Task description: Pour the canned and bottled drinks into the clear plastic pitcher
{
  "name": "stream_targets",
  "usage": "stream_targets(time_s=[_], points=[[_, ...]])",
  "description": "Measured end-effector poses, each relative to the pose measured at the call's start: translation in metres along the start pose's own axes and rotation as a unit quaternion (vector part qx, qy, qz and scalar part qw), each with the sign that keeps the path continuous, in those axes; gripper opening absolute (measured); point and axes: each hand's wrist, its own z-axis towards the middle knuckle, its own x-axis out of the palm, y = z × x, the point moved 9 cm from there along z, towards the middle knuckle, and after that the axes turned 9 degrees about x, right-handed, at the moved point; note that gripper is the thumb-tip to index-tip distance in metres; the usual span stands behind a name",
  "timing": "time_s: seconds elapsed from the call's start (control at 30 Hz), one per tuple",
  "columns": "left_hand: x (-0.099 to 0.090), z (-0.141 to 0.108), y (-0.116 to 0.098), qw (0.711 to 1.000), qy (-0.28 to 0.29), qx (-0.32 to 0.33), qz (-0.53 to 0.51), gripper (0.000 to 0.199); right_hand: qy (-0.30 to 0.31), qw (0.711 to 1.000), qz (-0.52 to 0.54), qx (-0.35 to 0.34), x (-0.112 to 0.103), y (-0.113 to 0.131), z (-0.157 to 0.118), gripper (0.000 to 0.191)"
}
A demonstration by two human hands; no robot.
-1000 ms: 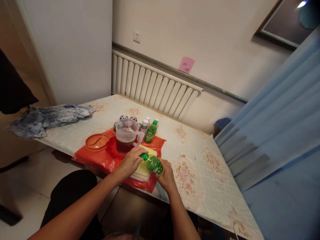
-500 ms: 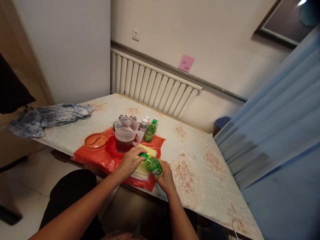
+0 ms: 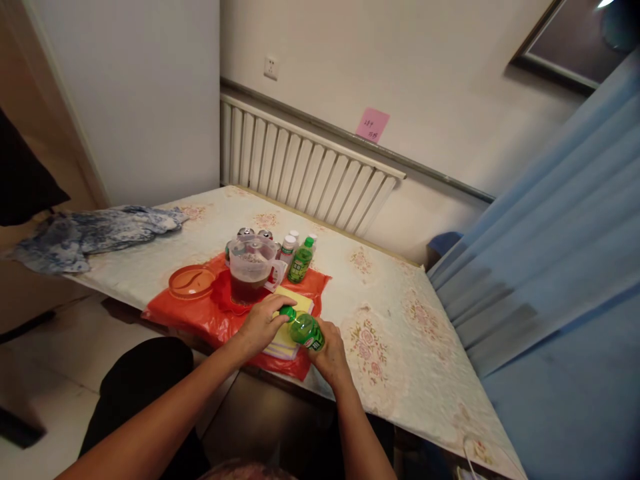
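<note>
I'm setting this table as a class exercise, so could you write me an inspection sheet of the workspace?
Surface: floral tablecloth, with red plastic sheet on part of it.
Work things: tilted green bottle above yellow cloth; clear pitcher with brown liquid.
Clutter: upright green bottle, white-capped bottles and cans near the pitcher; orange lid-like piece; blue-white fabric.
Hands: left hand at the green cap; right hand grips the tilted bottle.
Cables: thin pale loop, perhaps a cord.
Surroundings: radiator, wall socket, blue curtain.

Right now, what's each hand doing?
Left hand: closed on a green plastic bottle cap.
Right hand: closed around the green plastic bottle.
</note>
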Motion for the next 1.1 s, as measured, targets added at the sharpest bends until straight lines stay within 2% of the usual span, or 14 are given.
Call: stream_targets(time_s=[0.2,0.47,0.73,0.9,1.0,1.1], points=[[0.002,0.0,0.002,1.0,0.003,0.001,-0.016,0.037,0.011,1.0,0.011,0.005,0.001,0.001,-0.001,0.046],[0.001,0.001,0.013,0.997,-0.034,-0.026,-0.071,0.038,0.0,1.0,0.007,0.003,0.002,0.001,-0.001,0.044],[0.0,0.0,0.013,0.996,-0.009,-0.09,-0.006,0.023,0.005,1.0,0.012,0.007,0.0,0.005,-0.002,0.041],[0.005,0.002,0.006,0.999,0.017,-0.044,-0.016,0.027,0.007,1.0,0.009,0.012,-0.001,0.005,-0.002,0.037],[0.006,0.001,0.01,0.998,-0.001,-0.042,-0.039,0.036,0.008,1.0,0.008,0.01,-0.001,0.005,-0.002,0.035],[0.005,0.0,0.016,0.997,-0.022,-0.059,-0.035,0.032,0.009,1.0,0.008,0.011,0.0,0.005,-0.002,0.035]])
